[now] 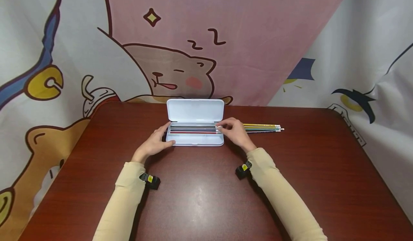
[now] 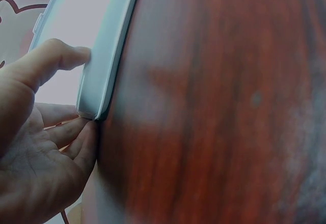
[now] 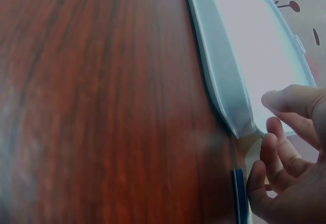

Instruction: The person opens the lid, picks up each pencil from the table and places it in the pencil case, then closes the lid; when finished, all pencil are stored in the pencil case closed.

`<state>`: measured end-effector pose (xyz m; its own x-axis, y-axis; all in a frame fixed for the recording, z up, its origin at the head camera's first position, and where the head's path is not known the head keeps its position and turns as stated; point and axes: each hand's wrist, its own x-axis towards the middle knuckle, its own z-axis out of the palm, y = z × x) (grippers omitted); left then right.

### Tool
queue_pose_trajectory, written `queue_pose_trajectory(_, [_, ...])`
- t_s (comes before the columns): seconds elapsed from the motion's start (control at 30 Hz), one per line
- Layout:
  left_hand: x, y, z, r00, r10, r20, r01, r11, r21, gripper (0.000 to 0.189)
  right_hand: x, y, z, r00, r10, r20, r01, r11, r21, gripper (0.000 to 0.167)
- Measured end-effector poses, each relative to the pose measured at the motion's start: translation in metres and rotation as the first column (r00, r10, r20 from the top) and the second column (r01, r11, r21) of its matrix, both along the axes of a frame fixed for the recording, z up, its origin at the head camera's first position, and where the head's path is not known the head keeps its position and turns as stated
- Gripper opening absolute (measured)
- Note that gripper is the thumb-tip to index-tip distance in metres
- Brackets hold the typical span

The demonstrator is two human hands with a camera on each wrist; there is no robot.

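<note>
An open white pencil case [image 1: 196, 140] lies on the table, its lid [image 1: 195, 110] raised at the back. Several dark pencils and a red one [image 1: 193, 132] lie lengthwise in its rear part. At the left end my left hand [image 1: 155, 142] grips the case, thumb over the front rim and fingers against the end wall, as the left wrist view [image 2: 46, 117] shows. My right hand [image 1: 237, 133] reaches over the right end, thumb and index finger at the pencils' ends. Whether they pinch a pencil is hidden, also in the right wrist view.
Right of the case, partly behind my right hand, lies a bundle of several pencils [image 1: 262, 128], yellow, green and dark, with erasers pointing right. The brown wooden table [image 1: 196, 198] ends at a printed cloth [image 1: 245, 54] behind the case.
</note>
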<state>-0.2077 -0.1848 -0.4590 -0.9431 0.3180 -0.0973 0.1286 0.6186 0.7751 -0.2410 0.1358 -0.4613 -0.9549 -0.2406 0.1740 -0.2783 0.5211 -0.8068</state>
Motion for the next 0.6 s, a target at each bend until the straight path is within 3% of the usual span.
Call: queue_pose_trajectory(0.6, [0.000, -0.001, -0.001, 1.000, -0.004, 0.001, 0.004, 1.000, -0.005, 0.084, 0.007, 0.034, 0.006, 0.999, -0.048, 0.006, 0.049, 0.998, -0.045, 0.013])
